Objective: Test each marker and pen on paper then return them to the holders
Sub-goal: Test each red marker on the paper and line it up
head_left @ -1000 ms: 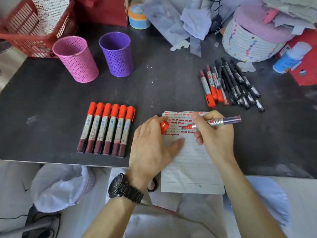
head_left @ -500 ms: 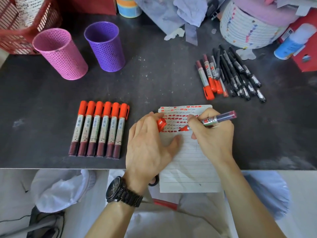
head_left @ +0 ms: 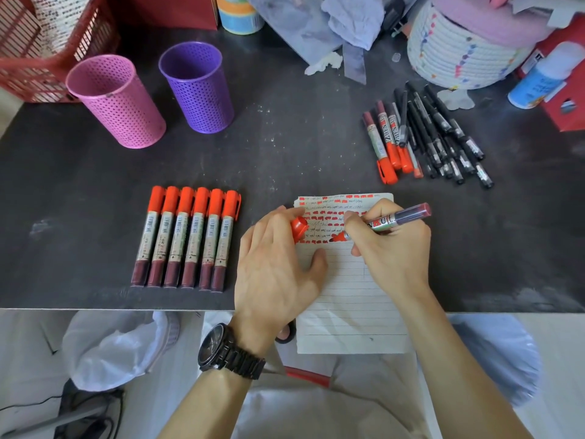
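My right hand [head_left: 392, 251] grips an uncapped red marker [head_left: 392, 221], its tip down on the lined paper [head_left: 345, 299] beside rows of red marks. My left hand [head_left: 275, 270] rests on the paper's left edge and pinches the marker's red cap [head_left: 298, 228]. Several capped red markers [head_left: 186, 237] lie side by side to the left of the paper. A pile of red markers and black pens [head_left: 427, 137] lies at the right rear. A pink holder [head_left: 115, 99] and a purple holder [head_left: 198, 85] stand upright and look empty at the rear left.
A red basket [head_left: 34, 49] sits at the far left corner. A white woven basket [head_left: 456, 52], crumpled paper and a blue-white bottle [head_left: 541, 76] crowd the back right. The paper overhangs the dark table's front edge [head_left: 126, 308]. Scissors handles [head_left: 286, 335] peek from under the paper.
The marker tip has moved leftward along the lowest row of red marks. The view has shifted slightly, so the table sits higher in frame. My left hand has stayed on the paper with the cap.
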